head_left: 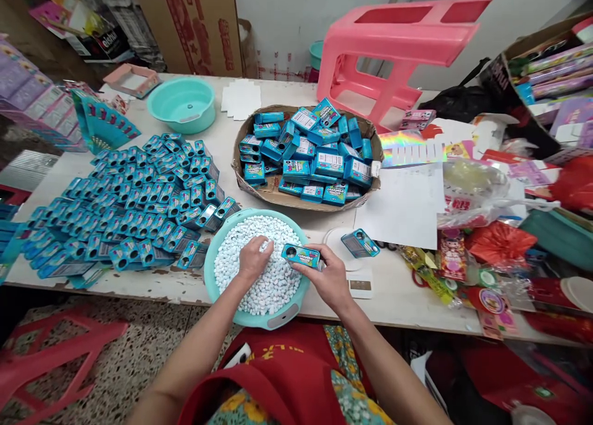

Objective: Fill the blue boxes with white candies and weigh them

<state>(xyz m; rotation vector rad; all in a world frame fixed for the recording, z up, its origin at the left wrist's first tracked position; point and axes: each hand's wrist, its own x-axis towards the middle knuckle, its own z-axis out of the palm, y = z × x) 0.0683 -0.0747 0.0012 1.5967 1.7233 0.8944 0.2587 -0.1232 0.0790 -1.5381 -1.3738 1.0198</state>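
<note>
My left hand (pixel 254 258) is curled down into the small white candies (pixel 250 298) that fill a turquoise basin (pixel 216 295); its fingertips are hidden. My right hand (pixel 331 280) grips a small blue candy box (pixel 301 256) over the basin's right side, with the box's end and its round dark hole facing up. Right of that hand, another blue candy box (pixel 360 243) rests on a white digital scale (pixel 360 285).
Left of the basin, many similar boxes (pixel 143 209) stand in packed rows. Behind it, a cut-down cardboard carton (pixel 306 210) holds a heap of blue boxes. A second turquoise basin (pixel 181 104), an upturned pink stool (pixel 384 36) and cluttered bagged sweets (pixel 495 246) surround the work area.
</note>
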